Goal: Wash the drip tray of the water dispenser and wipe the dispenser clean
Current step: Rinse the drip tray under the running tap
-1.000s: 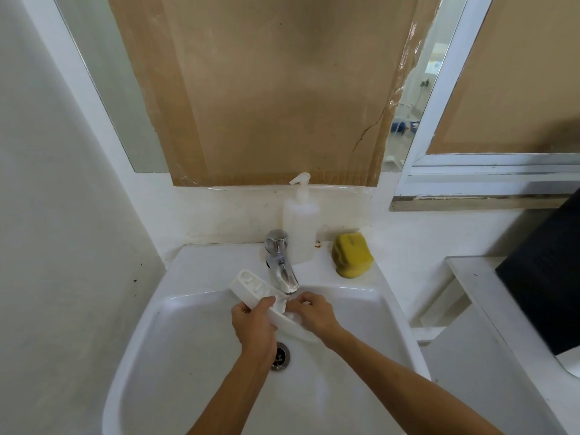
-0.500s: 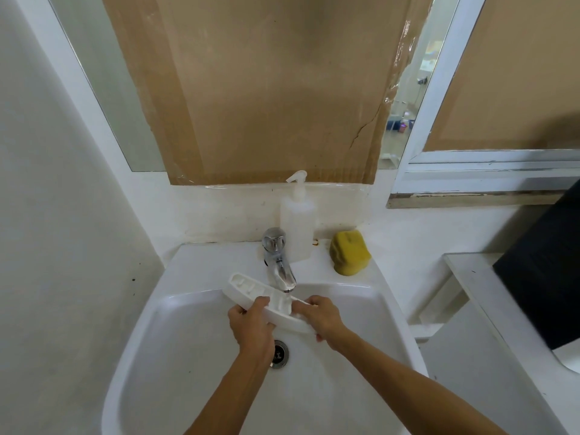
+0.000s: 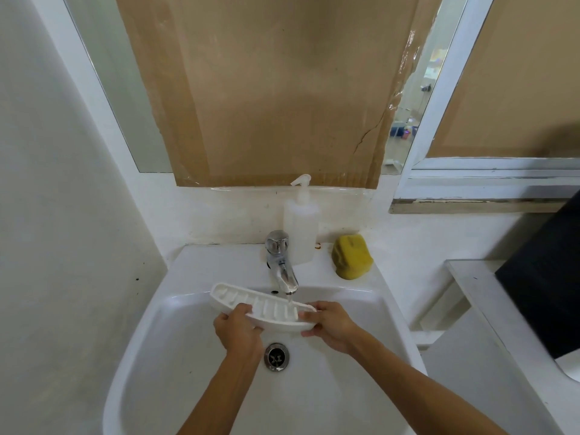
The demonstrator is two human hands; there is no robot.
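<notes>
The white sink [image 3: 201, 271] fills the lower middle of the view, and its basin is wide and mostly free below the hands, down to the drain [image 3: 276, 356] in the middle. On the left, a plain wall stands close to the sink rim. On the right, a pale counter [image 3: 489, 309] begins just beside the rim, and a dark object [image 3: 546, 277] stands on it near the right edge of the view. On the back ledge the chrome tap [image 3: 280, 262] stands in the middle, a white pump bottle [image 3: 300, 227] is just behind it to the right, and a yellow sponge [image 3: 352, 256] lies near the right corner.

The white drip tray [image 3: 260, 306] is held over the basin, directly under the spout, with its ribbed open side up and its left end a little higher. A thin stream of water falls from the spout onto its right part. The left hand [image 3: 240, 331] grips the front edge near the middle, fingers curled under it and thumb on top. The right hand [image 3: 329, 328] clasps the right end, with the thumb [image 3: 309, 315] lying on the rim and the other fingers bent below the tray. Both forearms come up from the bottom edge, above the basin.
</notes>
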